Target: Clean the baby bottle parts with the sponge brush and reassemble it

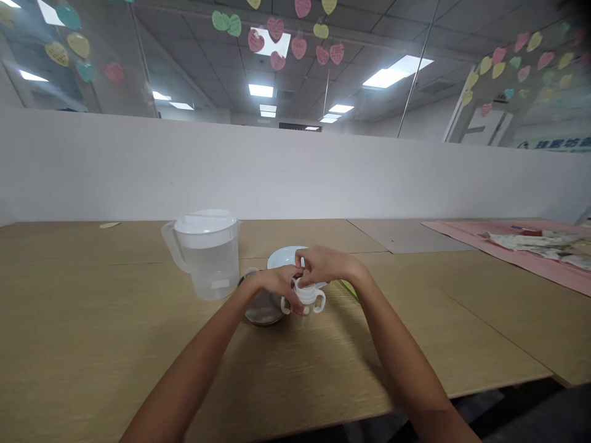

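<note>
Left hand (281, 282) curled round white cup (305, 294) — right hand (325, 263) arched above, fingers (302, 253) bent, grip unclear.

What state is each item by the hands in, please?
Translucent plastic pitcher: upright, white lid on.
White two-handled bottle: held in left hand, right hand at top; closure unclear.
Round grey metallic item: partly hidden by left hand.
Round white dish: partly hidden by hands.
Flat yellow-green item: partly hidden.

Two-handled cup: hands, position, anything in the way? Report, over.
Left hand gripping side of two-handled cup; right hand at its top. Cup upright; whether lifted, unclear. Close by: round metal vessel left, white dish behind. Lidded pitcher farther left.
</note>
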### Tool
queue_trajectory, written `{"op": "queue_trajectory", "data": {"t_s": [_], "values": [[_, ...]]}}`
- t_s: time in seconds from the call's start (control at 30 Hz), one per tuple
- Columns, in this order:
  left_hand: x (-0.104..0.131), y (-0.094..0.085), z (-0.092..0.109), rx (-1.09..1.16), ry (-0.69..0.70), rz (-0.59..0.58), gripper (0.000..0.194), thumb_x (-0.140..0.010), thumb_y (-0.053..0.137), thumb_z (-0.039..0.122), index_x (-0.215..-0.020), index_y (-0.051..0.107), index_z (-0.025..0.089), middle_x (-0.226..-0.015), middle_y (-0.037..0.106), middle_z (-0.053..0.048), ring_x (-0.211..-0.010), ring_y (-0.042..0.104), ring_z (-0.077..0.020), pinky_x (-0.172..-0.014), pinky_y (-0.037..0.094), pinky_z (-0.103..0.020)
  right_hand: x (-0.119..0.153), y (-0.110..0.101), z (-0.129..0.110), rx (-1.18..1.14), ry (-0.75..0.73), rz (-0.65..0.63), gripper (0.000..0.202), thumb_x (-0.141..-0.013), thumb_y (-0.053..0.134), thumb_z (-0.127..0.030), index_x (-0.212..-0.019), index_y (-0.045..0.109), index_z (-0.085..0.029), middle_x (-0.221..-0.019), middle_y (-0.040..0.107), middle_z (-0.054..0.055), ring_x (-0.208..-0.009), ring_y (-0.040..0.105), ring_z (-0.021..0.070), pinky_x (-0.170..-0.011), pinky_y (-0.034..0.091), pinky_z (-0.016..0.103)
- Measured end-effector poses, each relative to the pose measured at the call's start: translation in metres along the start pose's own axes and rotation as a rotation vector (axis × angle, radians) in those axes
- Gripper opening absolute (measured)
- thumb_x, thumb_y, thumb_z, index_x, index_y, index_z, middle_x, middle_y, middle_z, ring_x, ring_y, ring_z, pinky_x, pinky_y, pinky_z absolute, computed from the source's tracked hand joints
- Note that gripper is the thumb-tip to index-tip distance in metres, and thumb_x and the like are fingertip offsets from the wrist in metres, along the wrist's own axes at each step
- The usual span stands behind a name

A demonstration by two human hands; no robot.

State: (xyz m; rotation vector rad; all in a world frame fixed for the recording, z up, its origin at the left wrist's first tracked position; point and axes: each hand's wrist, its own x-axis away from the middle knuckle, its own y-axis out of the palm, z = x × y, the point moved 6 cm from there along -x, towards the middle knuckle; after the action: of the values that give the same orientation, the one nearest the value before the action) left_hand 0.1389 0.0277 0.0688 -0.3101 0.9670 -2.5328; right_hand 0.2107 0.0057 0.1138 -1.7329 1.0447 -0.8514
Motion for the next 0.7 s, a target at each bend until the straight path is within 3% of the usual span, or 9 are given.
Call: {"op": "queue_trajectory", "data": {"t_s": [0.3,0.4,0.5,0.6,0.7], "values": [[-0.002,0.006,-0.015,0.011,-0.045,0.003,0.035,-0.046,0.079,0.032,-0.067,0.061,0.012,-0.076,0.065,-0.005,-0.071,0.061,-0.0192,-0.061,0.047,-0.027,-0.008,0.006,-0.015,0.313,-0.043,0.077,0.021,-0.073,0.051,-0.017,-0.093,0.048,-0.014,-0.087,0.061,0.011,-0.074,0.056,0.018,-0.051,0.032,0.022],[-0.002,0.003,-0.007,-0.058,-0.016,0.035,0.036,-0.047,0.079,0.031,-0.073,0.061,0.014,-0.076,0.064,-0.002,-0.073,0.06,-0.0187,-0.062,0.046,-0.025,-0.006,0.003,-0.012,0.257,0.005,0.08,0.021,-0.073,0.053,-0.023,-0.092,0.049,-0.014,-0.088,0.062,0.011,-0.07,0.056,0.0174,-0.048,0.032,0.021],[0.003,0.002,0.007,-0.104,0.023,-0.057,0.036,-0.05,0.077,0.031,-0.079,0.062,0.015,-0.079,0.065,0.0,-0.078,0.06,-0.0192,-0.068,0.046,-0.025,-0.004,0.0,-0.005,0.15,0.04,0.071,0.027,-0.071,0.06,-0.033,-0.089,0.049,-0.017,-0.08,0.062,0.006,-0.062,0.055,0.0145,-0.046,0.032,0.02],[0.013,-0.014,0.011,-0.133,0.039,-0.078,0.052,-0.051,0.075,0.028,-0.1,0.061,0.018,-0.106,0.063,-0.002,-0.098,0.057,-0.0208,-0.081,0.044,-0.025,-0.003,0.0,0.0,0.04,0.052,0.024,0.029,-0.071,0.062,-0.038,-0.087,0.048,-0.018,-0.069,0.06,0.002,-0.053,0.053,0.0111,-0.043,0.033,0.019],[0.026,-0.048,-0.009,-0.253,-0.101,0.137,0.066,-0.056,0.071,0.027,-0.119,0.051,0.018,-0.124,0.054,-0.008,-0.109,0.052,-0.0219,-0.087,0.041,-0.026,0.0,-0.001,0.004,-0.059,0.069,-0.018,0.036,-0.07,0.063,-0.043,-0.091,0.048,-0.018,-0.066,0.059,0.001,-0.048,0.052,0.0105,-0.04,0.035,0.018]]}}
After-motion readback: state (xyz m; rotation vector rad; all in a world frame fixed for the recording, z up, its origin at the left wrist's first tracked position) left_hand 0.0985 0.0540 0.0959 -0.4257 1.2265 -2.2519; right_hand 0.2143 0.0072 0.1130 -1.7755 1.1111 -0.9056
